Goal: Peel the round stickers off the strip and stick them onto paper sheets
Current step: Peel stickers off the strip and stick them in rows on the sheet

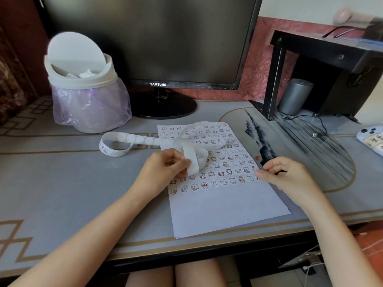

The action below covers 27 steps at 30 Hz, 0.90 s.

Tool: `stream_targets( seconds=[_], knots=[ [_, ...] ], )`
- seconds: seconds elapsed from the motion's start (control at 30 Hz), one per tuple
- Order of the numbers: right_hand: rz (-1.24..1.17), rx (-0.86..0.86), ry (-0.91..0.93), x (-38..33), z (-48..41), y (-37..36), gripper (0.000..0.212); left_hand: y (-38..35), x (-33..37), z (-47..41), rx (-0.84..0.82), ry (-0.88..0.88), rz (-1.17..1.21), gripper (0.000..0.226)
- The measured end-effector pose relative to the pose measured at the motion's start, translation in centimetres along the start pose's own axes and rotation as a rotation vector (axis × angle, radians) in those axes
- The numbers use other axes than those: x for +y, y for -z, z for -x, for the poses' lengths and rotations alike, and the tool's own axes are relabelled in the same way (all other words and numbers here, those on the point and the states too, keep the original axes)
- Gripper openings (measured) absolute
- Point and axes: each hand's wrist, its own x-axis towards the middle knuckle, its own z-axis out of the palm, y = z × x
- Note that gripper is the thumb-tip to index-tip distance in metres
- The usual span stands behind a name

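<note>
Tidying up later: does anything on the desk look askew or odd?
The backing strip sprawls in loose loops over the paper sheet, hiding some stickers; the bin has its lid tilted open.

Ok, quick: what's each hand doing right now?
Left hand: pinching the sticker strip.
Right hand: fingers curled at the paper sheet's edge; whether it holds anything cannot be told.

Soft daylight, brighter at the right, lights the table (62, 183) evenly. The right hand (290, 175) throws only a faint shadow. Edges are bent; the upper right corner is blurred.
</note>
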Motion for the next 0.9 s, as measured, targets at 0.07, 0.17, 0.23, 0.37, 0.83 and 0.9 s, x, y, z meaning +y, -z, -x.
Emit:
stream_targets(
  seconds=[0.07,0.17,0.23,0.37,0.83,0.9],
  knots=[
    [0.013,-0.044,0.004,-0.1,0.3,0.1,0.023,0.0,0.0,0.0,-0.001,0.000,-0.002,0.011],
    [0.033,-0.064,0.007,0.3,0.0,0.3,0.020,0.0,0.0,0.0,-0.001,0.000,0.005,0.011],
    [0.035,-0.060,0.012,0.5,-0.1,0.4,0.019,0.0,0.0,0.0,-0.002,0.003,0.008,0.011],
    [-0.007,-0.003,0.012,0.2,-0.2,0.0,0.009,0.0,0.0,0.0,-0.006,0.000,0.018,0.011],
    [0.019,0.147,0.210,-2.7,0.0,-2.0,0.004,0.0,0.1,0.0,0.001,-0.031,0.068,0.011],
    [-0.083,0.064,0.283,-4.7,0.6,-3.6,0.006,0.0,0.2,0.0,0.008,-0.057,0.089,0.013]
  ],
)
